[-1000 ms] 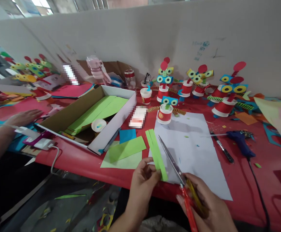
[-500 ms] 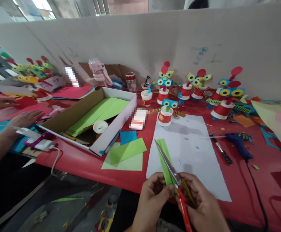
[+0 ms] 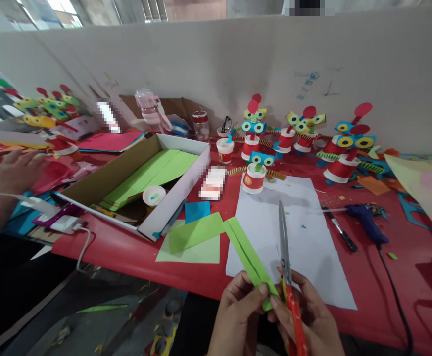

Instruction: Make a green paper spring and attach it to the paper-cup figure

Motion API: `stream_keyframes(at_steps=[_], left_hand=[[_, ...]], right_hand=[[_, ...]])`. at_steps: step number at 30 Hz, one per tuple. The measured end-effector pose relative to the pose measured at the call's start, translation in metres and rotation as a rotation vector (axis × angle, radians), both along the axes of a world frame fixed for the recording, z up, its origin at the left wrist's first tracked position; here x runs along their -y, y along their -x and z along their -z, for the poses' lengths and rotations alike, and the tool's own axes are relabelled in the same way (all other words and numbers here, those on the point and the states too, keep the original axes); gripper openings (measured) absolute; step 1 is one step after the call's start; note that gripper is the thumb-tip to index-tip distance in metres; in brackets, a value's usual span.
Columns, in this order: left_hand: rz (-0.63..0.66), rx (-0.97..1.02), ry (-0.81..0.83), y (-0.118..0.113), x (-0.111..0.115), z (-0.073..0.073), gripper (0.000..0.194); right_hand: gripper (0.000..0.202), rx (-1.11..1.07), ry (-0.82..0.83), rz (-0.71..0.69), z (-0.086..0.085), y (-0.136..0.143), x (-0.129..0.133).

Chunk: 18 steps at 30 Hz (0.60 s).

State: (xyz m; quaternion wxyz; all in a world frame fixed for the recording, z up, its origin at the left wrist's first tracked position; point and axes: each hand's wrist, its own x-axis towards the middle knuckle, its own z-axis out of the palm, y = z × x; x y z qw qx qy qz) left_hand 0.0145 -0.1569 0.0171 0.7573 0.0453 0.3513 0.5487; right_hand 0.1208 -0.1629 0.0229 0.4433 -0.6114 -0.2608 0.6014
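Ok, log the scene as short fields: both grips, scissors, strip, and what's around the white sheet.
Left grip: holds green strip
Right grip: holds scissors, close by strip's near end
Scissors: blades look closed, pointing away
Strip: dark lengthwise line, cut or fold unclear
Right of white sheet: pen, blue glue gun
Sheet's far left corner: cup figure

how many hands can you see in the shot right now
3: the left hand pinching the green paper strip, the right hand holding the scissors, and a co-worker's hand at the far left. The co-worker's other hand may be hidden.
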Motion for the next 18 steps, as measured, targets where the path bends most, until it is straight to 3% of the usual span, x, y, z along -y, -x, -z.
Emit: stream_keyframes(at_steps=[3,9,18], left_hand=[[0.051,-0.035,-0.018,0.001,-0.004,0.0,0.023],[0.161,-0.362,-0.135,0.017,-0.016,-0.002,0.02],[-0.048,-0.464,-0.108,0.054,-0.071,-0.013,0.033]], right_hand=[[0.067,0.033,0.017,0.018,0.0,0.001,0.002],[0.066,-0.004,-0.003,0.005,0.002,0.002,-0.001],[0.061,-0.127,0.054,-0.016,-0.005,-0.001,0.002]])
